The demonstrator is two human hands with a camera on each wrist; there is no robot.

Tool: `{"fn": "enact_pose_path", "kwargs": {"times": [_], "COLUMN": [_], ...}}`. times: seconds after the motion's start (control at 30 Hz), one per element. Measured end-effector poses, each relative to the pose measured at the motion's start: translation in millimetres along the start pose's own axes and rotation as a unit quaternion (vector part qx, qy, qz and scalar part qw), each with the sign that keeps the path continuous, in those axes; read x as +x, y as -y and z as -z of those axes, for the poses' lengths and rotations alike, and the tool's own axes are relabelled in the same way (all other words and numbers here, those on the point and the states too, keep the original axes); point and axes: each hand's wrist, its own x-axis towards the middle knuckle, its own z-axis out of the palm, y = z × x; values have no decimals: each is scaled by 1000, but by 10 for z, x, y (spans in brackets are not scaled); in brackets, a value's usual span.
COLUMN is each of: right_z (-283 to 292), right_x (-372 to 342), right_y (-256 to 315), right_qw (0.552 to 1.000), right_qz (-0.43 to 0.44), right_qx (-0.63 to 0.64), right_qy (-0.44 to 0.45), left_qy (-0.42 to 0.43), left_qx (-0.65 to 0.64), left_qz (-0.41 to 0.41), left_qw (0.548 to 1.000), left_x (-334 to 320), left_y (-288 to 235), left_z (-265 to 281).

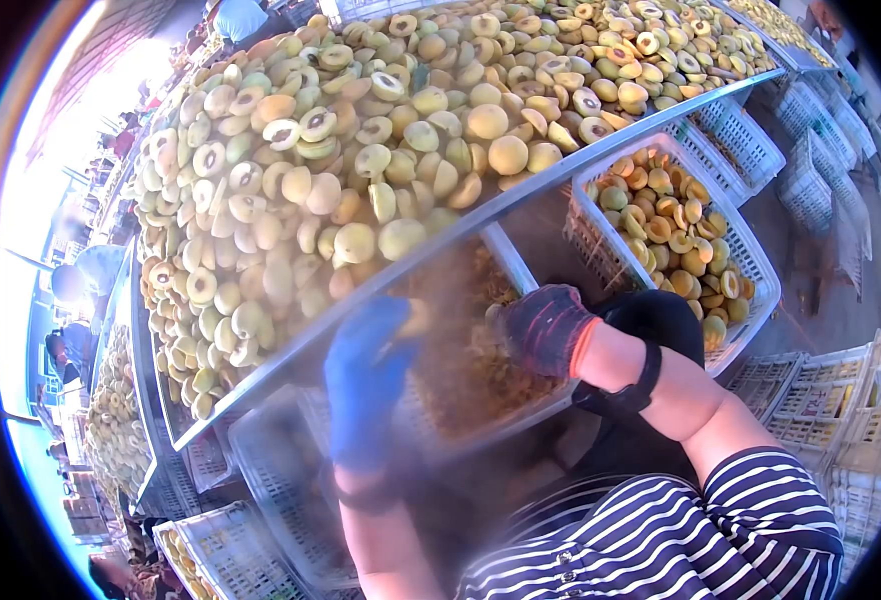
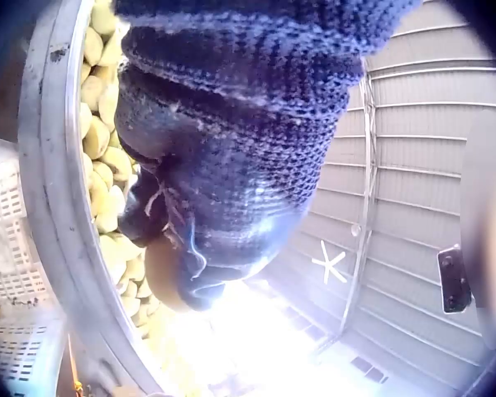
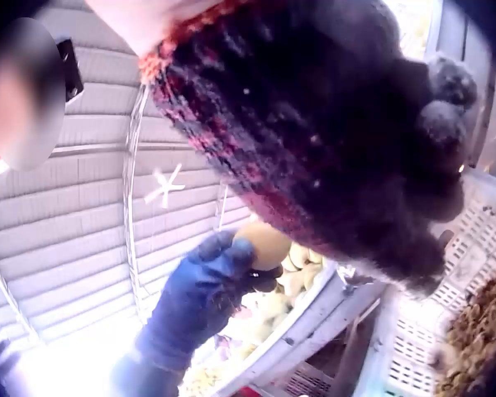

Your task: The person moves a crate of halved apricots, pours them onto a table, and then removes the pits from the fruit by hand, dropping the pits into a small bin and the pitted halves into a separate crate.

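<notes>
Left hand (image 1: 371,385), blue glove: a yellow fruit piece (image 3: 264,244) is pinched between thumb and fingers, clearest from the right wrist view. Whether it is a half or a whole can't be told. The piece is held up off the heap, near the worktop (image 2: 54,182) edge. Left hand is blurred in the head view.

Right hand (image 1: 546,330), dark knit glove with a red-orange cuff (image 1: 586,346): fingers are curled; whether anything is grasped inside can't be told. It is seen over the right side of a pale crate (image 1: 509,258) part-filled with brown bits (image 1: 481,380), too blurred to identify. A dark band (image 1: 651,375) is worn on the right wrist.

Worktop is bordered by a raised metal rim and loaded with a broad fruit heap (image 1: 381,130); many pieces are halved, cut faces showing. To the right, a white crate (image 1: 746,240) is well filled with yellow-orange halves (image 1: 671,225). More crates are stacked at far right (image 1: 811,400). A striped top (image 1: 651,540) is worn. Corrugated roof (image 2: 422,157) and a ceiling fan (image 2: 329,263) are caught by the left wrist camera.
</notes>
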Motion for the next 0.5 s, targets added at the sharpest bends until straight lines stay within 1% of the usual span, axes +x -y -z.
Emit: {"fn": "enact_pose_path", "kwargs": {"times": [0.03,0.07,0.1,0.13,0.17,0.2,0.23,0.27,0.3,0.33,0.37,0.4,0.47,0.5], "right_z": [81,191,179,121,48,33,36,50,101,94,18,-54,-144,-163], "right_x": [16,25,60,99,151,205,257,238,235,263,349,461,548,586], "right_y": [-20,-29,-18,-14,-30,9,56,132,241,359,415,462,507,537], "right_qw": [997,996,975,933,872,821,754,688,612,568,595,621,728,769], "right_qz": [-14,-16,12,37,60,76,79,71,64,96,82,70,94,96], "right_qx": [61,81,194,303,406,525,634,716,788,813,793,773,649,579], "right_qy": [-37,-27,-111,-192,-267,-211,-155,-89,-21,-84,-98,-111,-203,-251], "left_qy": [-5,-13,-19,-8,-1,8,17,12,-34,-82,-129,-103,-148,-173], "left_qx": [14,29,43,22,-15,-56,-98,-114,-272,-419,-551,-576,-463,-484], "left_qz": [-7,-12,-17,-21,-18,-15,-11,-34,26,87,145,131,157,192], "left_qw": [1000,999,999,1000,1000,998,995,993,961,900,812,800,860,836], "left_x": [-5,-18,-31,-33,-33,-39,-35,-22,-13,-5,12,59,-13,10], "left_y": [3,11,25,57,69,61,30,-32,-88,-165,-215,-220,29,66], "left_z": [33,64,93,109,102,70,31,5,-102,-232,-319,-347,-388,-358]}}
